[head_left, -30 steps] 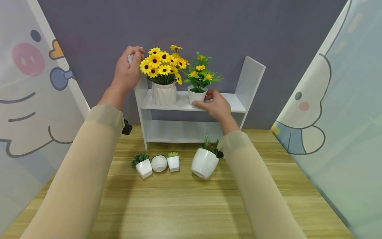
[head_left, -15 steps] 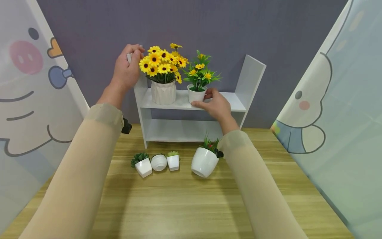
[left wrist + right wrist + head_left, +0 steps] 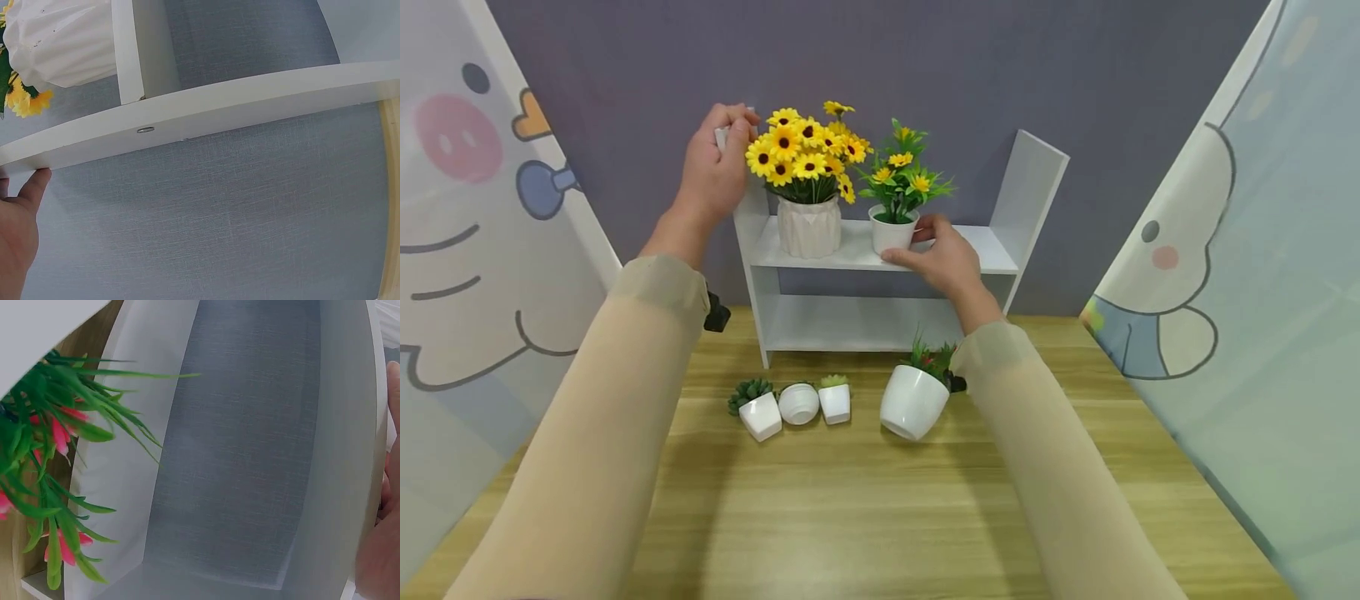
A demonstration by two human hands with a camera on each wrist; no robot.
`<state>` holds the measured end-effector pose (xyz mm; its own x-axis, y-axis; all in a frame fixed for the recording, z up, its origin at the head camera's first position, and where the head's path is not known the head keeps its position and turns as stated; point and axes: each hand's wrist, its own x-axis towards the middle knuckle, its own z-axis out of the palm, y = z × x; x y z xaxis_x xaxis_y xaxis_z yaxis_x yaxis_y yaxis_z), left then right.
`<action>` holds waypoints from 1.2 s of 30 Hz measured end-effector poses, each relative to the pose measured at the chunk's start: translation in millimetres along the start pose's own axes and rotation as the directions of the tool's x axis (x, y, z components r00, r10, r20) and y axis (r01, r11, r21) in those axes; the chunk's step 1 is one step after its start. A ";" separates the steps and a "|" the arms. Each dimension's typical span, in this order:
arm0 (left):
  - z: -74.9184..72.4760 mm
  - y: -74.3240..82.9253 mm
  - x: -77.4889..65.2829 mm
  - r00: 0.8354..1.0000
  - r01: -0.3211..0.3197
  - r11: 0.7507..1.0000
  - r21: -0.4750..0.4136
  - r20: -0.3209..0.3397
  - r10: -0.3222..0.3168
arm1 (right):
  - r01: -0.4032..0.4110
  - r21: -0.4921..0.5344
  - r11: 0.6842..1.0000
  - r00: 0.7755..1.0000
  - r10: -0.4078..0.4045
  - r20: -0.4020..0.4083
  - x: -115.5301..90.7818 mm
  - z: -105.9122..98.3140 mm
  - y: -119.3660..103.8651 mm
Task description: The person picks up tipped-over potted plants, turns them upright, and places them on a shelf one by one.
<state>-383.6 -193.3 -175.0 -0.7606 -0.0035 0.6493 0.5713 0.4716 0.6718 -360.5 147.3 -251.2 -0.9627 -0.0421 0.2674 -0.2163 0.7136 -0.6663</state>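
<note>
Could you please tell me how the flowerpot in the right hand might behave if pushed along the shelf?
The white flowerpot may tip fairly easily, since it narrows toward its base while its foliage spreads wide above. Its thin-looking rim suggests lightness, and the slender foliage would probably bend.

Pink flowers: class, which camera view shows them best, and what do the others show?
The right wrist view: the pink flowers appear close up among green leaves. The head view shows them only as small reddish specks near the rim of the tipped white pot; the left wrist view shows none.
</note>
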 end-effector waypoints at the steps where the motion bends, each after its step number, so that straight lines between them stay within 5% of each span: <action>1: -0.4 -0.1 0.1 1.000 0.008 1.000 0.005 0.002 -0.008 | 0.010 0.027 1.000 1.000 -0.010 0.000 -1.0 -1.3 0.3; 8: 0.5 0.4 -0.3 1.000 0.021 1.000 0.007 0.020 -0.021 | 0.119 0.272 0.955 0.989 -0.090 -0.117 -20.0 -16.9 12.4; 13: 2.5 1.4 -0.1 0.999 0.024 1.000 0.014 0.034 -0.024 | 0.143 0.297 0.944 0.984 -0.103 -0.146 -46.7 -31.2 31.4; 22: 0.1 0.2 -1.1 1.000 0.003 1.000 0.020 0.012 -0.003 | 0.091 0.243 0.966 0.990 -0.115 0.086 -105.4 -38.5 73.5; 36: -0.4 2.8 -2.1 1.000 0.018 0.999 0.035 0.025 -0.019 | -0.001 0.230 0.973 0.929 -0.084 0.359 -175.8 -16.5 129.3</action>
<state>-380.3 -192.3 -174.4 -0.7786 0.0092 0.6274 0.5464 0.5016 0.6707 -216.5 258.5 -372.8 -0.9351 -0.3502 0.0541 -0.2468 0.5340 -0.8086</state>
